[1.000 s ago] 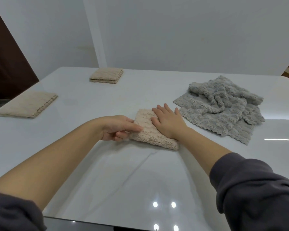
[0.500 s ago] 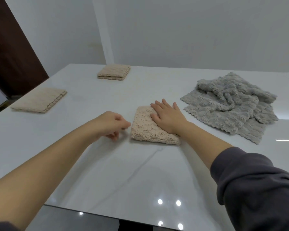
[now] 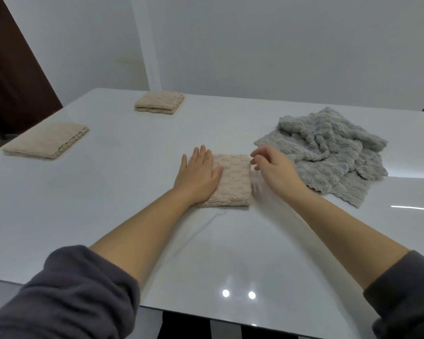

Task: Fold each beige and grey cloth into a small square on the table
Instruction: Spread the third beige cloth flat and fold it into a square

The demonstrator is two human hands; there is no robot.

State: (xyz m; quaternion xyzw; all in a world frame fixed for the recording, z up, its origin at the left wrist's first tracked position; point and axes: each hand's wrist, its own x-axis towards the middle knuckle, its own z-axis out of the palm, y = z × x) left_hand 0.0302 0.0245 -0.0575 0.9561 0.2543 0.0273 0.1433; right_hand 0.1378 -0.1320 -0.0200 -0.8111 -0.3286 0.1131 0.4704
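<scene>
Straight left fingers (image 3: 202, 156) flat on a folded beige textured cloth square (image 3: 234, 182)
Left hand (image 3: 196, 178) presses its left side, midway across the glossy white tabletop (image 3: 108, 204); right hand (image 3: 275, 173) hovers just beside it, fingers loosely curled, empty; crumpled grey cloth (image 3: 328, 152) near the right edge.

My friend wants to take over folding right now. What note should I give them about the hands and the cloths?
Left hand: flat, pressing on the left part of the middle beige cloth.
Right hand: fingers loosely curled, holding nothing, by that cloth's right edge.
Done: the left beige cloth and the far beige cloth lie folded on the table. The middle one looks folded into a small square too.
Left: the grey heap lies crumpled on the right, not yet folded.
</scene>
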